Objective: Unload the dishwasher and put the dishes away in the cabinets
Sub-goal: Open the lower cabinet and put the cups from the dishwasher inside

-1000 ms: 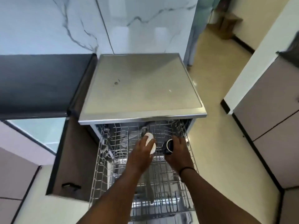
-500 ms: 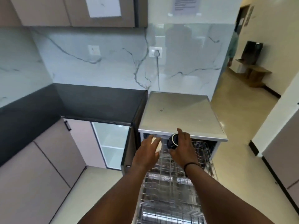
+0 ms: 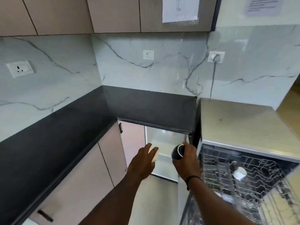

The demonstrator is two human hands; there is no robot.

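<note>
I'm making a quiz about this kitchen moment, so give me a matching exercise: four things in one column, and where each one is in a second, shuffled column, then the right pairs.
Things:
1. white cup
2. dark cup
3. white dish
4. sheet of paper

Places:
A. taped to an upper cabinet door
B. in the left hand
C. lying in the dishwasher rack
D. in the right hand

Pairs: 1-B, 2-D, 3-C, 4-A
</note>
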